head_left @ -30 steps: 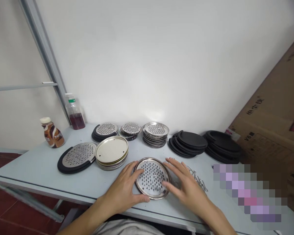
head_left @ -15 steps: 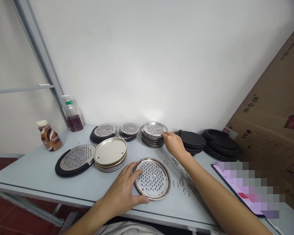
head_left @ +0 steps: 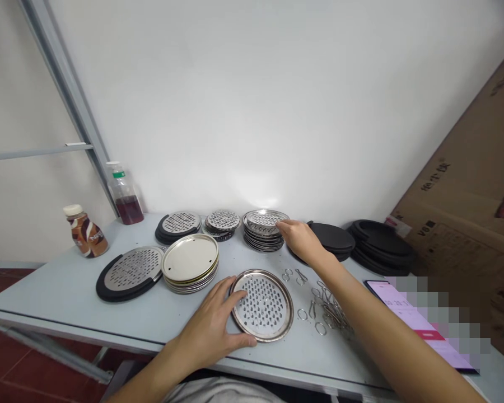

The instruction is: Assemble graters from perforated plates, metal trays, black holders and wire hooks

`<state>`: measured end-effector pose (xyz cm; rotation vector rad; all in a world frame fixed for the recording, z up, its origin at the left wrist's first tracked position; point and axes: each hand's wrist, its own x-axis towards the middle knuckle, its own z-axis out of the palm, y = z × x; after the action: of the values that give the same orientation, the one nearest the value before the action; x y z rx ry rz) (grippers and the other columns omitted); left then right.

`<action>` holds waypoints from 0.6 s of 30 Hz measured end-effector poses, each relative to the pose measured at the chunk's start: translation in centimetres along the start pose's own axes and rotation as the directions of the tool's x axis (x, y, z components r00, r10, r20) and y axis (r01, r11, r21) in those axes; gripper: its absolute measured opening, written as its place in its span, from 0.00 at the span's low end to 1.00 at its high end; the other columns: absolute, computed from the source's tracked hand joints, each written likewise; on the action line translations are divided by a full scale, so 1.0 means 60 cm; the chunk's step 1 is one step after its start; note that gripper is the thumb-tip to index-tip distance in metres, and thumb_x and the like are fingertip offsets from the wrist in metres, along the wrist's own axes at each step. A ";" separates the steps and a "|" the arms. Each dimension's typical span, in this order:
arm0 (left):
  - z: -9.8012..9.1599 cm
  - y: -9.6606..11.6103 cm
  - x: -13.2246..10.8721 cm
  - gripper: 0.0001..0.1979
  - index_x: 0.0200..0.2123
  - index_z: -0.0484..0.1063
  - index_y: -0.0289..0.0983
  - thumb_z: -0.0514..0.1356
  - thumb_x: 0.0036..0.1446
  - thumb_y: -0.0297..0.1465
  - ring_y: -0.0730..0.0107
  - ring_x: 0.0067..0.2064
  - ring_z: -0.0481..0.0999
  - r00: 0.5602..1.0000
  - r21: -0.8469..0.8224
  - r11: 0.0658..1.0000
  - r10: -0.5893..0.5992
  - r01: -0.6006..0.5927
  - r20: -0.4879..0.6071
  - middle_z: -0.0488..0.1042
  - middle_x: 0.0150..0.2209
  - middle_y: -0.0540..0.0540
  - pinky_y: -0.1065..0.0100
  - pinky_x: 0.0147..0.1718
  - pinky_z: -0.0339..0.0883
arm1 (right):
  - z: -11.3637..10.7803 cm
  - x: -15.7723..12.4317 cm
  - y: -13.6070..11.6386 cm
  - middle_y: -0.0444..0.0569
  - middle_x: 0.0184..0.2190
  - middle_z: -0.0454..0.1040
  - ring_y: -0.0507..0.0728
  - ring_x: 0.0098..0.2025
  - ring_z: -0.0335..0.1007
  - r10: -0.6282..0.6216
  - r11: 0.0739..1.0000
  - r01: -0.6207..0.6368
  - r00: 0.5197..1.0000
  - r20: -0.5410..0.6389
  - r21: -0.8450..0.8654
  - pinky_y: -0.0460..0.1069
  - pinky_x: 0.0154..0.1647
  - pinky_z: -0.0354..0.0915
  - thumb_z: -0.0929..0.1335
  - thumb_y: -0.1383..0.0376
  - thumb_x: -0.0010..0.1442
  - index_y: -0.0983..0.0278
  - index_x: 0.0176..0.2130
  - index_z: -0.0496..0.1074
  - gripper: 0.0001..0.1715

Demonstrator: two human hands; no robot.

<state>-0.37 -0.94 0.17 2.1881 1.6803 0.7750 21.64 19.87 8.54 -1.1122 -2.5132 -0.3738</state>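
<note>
**Left hand (head_left: 210, 327) cups a round grater plate (head_left: 264, 305)**

The plate lies flat, holes up, near the table's (head_left: 54, 302) front edge, round with no long axis; the fingers and thumb curve along its left rim. Wire rings (head_left: 319, 305) lie to its right, beneath the right arm. The right hand (head_left: 302, 242) rests its fingertips on a plate stack (head_left: 264, 229); whether it grips, I cannot tell. Lid stacks (head_left: 190, 263), black discs (head_left: 331, 236), and bottles (head_left: 124, 196) stand beyond, against a white wall (head_left: 252, 101).
</note>
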 end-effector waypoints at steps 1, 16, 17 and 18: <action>0.001 -0.001 0.000 0.39 0.60 0.68 0.43 0.73 0.45 0.45 0.40 0.67 0.57 1.000 -0.005 1.000 0.007 -0.007 -0.007 0.57 0.68 0.37 0.42 0.62 0.57 | 0.000 0.002 -0.001 0.51 0.31 0.75 0.54 0.31 0.68 0.006 1.000 -0.006 1.000 -0.018 0.006 0.47 0.32 0.55 0.59 0.72 0.67 0.65 0.33 0.73 0.16; -0.002 0.004 -0.001 0.40 0.59 0.68 0.42 0.73 0.43 0.45 0.40 0.67 0.56 1.000 -0.007 1.000 -0.007 0.007 0.006 0.57 0.67 0.35 0.42 0.63 0.57 | -0.060 -0.050 -0.038 0.50 0.34 0.79 0.58 0.36 0.76 0.502 0.748 -0.104 0.735 -0.456 0.655 0.52 0.41 0.69 0.66 0.57 0.65 0.63 0.42 0.77 0.14; -0.001 0.003 -0.001 0.40 0.59 0.68 0.42 0.73 0.43 0.45 0.40 0.67 0.56 1.000 -0.011 1.000 -0.004 0.004 0.003 0.57 0.67 0.36 0.42 0.63 0.57 | -0.067 -0.064 -0.041 0.48 0.30 0.78 0.57 0.32 0.75 0.592 0.629 -0.114 0.711 -0.380 0.769 0.51 0.37 0.69 0.68 0.56 0.63 0.63 0.41 0.78 0.15; 0.000 0.002 -0.001 0.41 0.59 0.67 0.43 0.73 0.43 0.45 0.40 0.67 0.56 1.000 -0.014 1.000 0.000 0.000 0.000 0.57 0.67 0.36 0.42 0.63 0.56 | -0.071 -0.078 -0.044 0.46 0.26 0.76 0.56 0.29 0.73 0.658 0.511 -0.128 0.694 -0.292 0.850 0.50 0.34 0.68 0.70 0.55 0.61 0.63 0.40 0.79 0.15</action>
<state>-0.30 -1.04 0.23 2.1787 1.6696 0.7841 23.54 13.47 10.10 -0.9551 -1.4451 0.4575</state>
